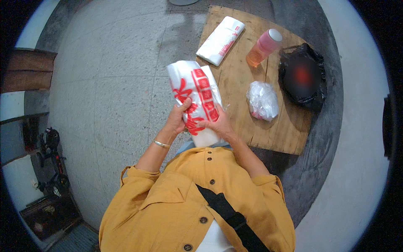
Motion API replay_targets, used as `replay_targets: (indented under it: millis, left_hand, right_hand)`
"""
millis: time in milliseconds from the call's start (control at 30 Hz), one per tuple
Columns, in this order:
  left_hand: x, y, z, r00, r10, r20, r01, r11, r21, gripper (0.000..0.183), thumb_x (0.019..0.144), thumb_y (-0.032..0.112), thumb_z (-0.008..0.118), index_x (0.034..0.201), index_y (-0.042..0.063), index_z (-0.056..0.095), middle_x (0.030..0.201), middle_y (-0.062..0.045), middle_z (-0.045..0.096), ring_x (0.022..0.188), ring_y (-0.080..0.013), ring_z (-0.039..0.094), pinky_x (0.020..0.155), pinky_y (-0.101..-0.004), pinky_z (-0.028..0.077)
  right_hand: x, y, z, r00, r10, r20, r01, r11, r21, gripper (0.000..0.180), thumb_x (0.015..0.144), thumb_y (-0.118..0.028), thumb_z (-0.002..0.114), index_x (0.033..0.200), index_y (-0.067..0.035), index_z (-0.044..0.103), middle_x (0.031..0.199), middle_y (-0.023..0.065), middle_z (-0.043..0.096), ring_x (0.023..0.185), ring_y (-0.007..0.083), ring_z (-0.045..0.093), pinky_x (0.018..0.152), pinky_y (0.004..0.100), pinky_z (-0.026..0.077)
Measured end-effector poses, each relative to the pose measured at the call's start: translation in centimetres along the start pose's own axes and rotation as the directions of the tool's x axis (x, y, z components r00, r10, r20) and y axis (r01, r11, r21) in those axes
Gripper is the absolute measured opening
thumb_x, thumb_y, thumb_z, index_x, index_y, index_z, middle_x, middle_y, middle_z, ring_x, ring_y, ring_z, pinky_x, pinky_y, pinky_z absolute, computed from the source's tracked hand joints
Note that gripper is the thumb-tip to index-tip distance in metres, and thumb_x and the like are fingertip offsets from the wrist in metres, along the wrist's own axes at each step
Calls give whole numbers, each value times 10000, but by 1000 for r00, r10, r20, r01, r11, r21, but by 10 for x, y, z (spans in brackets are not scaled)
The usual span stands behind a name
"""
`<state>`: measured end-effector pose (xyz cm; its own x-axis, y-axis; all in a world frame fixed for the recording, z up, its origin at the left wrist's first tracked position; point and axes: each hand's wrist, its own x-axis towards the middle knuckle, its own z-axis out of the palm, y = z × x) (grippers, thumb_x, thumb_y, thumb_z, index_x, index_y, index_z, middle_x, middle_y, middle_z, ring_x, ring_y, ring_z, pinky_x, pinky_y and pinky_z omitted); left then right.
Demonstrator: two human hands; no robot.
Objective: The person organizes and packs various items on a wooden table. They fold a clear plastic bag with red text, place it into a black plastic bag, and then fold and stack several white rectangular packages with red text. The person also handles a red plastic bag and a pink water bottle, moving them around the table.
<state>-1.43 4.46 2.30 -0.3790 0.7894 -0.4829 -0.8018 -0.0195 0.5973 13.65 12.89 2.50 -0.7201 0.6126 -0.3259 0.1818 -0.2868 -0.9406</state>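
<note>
Between my two hands, just above my lap, is a flat bundle of white plastic bags (196,94) with red print. My left hand (177,118) grips its left edge, thumb on top. My right hand (220,123) holds the lower right side, thumb across the front. Part of a second white plastic layer shows behind the bundle's right edge. Another folded white plastic pack (221,40) with red print lies on the wooden table (233,97), near its far left corner. The undersides of the bundle and most fingertips are hidden.
On the table stand a pink bottle (263,47) with a white lid and orange liquid, a crumpled clear plastic bag (263,100), and a black plastic bag (319,91) at the right edge. A small black scooter-like vehicle (56,163) stands far left.
</note>
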Motion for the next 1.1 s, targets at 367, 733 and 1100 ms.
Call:
replay_targets:
  millis: [367,733,1100]
  left_hand:
    - [29,27,-54,993,117,11,-115,989,-88,414,812,149,679,1179,61,511,1100,-85,605,964,-187,604,851,-344,510]
    - [37,-4,-47,989,150,1,-150,987,61,394,812,12,637,1159,42,456,1109,-73,568,956,-173,598,829,-319,523]
    - [17,-63,-44,975,145,-170,-27,832,555,748,730,147,765,1273,-2,273,1135,-157,545,883,-199,623,688,-315,547]
  right_hand:
    - [-6,16,-6,930,133,342,-130,991,-33,377,781,-151,686,1114,-19,568,997,44,630,899,124,567,840,288,447]
    - [-24,83,-29,997,45,63,-45,999,0,308,786,-143,672,1050,-16,578,921,41,630,825,117,566,764,275,461]
    - [-28,107,-45,982,185,-35,-185,983,0,440,746,-182,724,1108,-21,532,1006,65,620,900,146,580,812,293,467]
